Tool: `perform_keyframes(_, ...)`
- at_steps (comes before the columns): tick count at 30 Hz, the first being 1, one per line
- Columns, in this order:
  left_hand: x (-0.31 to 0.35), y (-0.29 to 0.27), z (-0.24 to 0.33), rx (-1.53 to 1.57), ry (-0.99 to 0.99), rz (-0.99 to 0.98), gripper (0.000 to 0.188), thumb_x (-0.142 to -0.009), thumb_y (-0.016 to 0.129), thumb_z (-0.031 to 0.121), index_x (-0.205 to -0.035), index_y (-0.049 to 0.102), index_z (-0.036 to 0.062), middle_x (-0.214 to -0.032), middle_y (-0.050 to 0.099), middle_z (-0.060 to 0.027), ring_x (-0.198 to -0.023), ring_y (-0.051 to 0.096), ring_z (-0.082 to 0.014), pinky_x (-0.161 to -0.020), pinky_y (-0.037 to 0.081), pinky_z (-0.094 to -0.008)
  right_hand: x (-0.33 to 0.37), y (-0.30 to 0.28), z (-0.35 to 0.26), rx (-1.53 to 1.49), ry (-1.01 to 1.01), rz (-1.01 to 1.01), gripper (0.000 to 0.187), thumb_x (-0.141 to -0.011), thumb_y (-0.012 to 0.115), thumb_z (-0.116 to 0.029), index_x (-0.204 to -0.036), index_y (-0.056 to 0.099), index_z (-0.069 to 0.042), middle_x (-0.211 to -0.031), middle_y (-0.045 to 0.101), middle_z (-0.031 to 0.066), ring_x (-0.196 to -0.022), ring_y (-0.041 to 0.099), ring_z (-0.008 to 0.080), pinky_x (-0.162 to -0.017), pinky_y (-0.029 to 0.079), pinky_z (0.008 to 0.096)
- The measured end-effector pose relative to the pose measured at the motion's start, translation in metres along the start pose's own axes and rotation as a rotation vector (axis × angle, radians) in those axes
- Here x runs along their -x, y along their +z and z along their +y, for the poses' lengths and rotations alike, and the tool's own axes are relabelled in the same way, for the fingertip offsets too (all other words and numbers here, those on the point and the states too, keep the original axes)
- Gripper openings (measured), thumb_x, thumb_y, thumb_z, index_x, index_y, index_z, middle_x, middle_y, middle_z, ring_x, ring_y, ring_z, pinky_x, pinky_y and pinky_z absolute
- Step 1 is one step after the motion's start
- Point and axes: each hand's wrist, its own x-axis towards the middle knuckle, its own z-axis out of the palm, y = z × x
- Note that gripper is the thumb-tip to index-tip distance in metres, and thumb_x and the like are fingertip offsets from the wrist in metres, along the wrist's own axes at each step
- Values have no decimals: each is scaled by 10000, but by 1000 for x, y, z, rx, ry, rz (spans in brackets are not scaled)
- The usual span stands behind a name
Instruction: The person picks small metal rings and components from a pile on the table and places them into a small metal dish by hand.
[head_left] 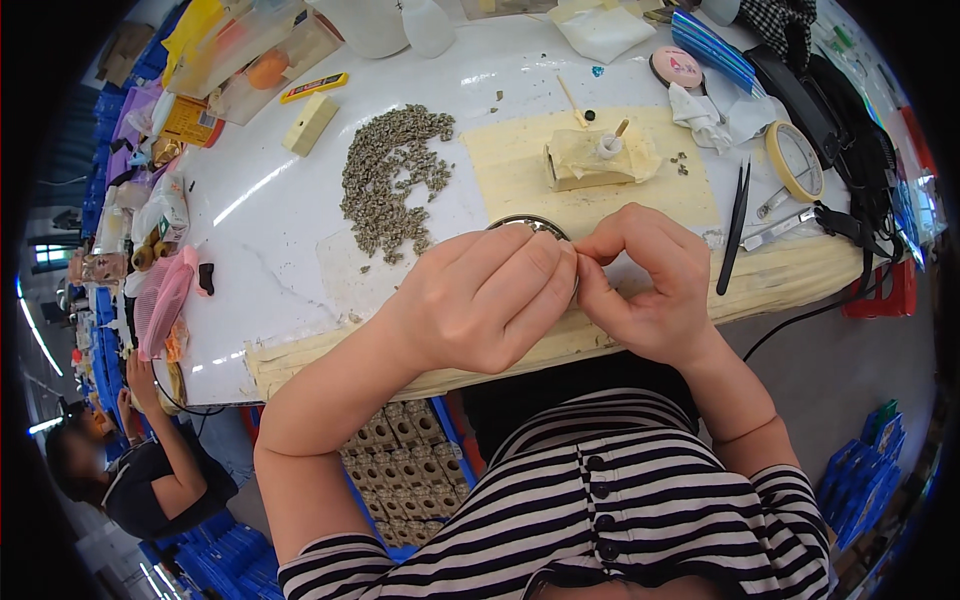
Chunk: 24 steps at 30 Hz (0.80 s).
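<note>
My left hand [483, 295] and my right hand [645, 285] meet fingertip to fingertip over the front edge of the white table [270, 200]. The fingers pinch together around something too small to make out. A round metal dish [530, 224] lies just behind the hands, mostly hidden by them. A heap of several small grey-brown parts [390, 175] lies beyond my left hand. Behind my right hand, a small tan block [585, 160] with a white piece on it rests on a pale yellow mat [520, 170].
Black tweezers [737, 225] and a tape roll [795, 160] lie at the right, with dark cables [850, 150] beyond. A yellow block [310, 122], a utility knife [313, 87] and clear boxes [250, 50] are at the back left. Another person [140, 470] sits lower left.
</note>
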Motion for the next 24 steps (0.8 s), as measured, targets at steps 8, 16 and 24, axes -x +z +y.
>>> perform_keyframes(8, 2, 9, 2, 17, -96, 100, 204, -664, 773, -39, -846, 681, -26, -798, 654, -105, -656, 662, -216, -553, 546, -286, 0, 0, -1, -37, 30, 19, 100, -729, 719, 28, -796, 652, -5, -715, 631, 88, -615, 625, 213, -576, 506, 298)
perform_keyframes(16, -4, 6, 5, 626, -726, 102, 80, -780, 747, -10, -816, 678, 8, -735, 662, -58, -607, 659, -112, -562, 528, -222, -2, 4, 3, 172, -139, 87, 177, -701, 752, 27, -838, 655, -30, -733, 638, 84, -663, 625, 260, -579, 499, 334)
perform_keyframes(24, -2, -5, 7, 951, -1051, -36, 65, -840, 710, -28, -895, 676, -27, -836, 669, -42, -730, 631, -65, -666, 525, -198, -5, 6, 2, 286, -279, 94, 230, -689, 758, 49, -890, 655, 6, -778, 655, 97, -661, 647, 259, -578, 530, 328)
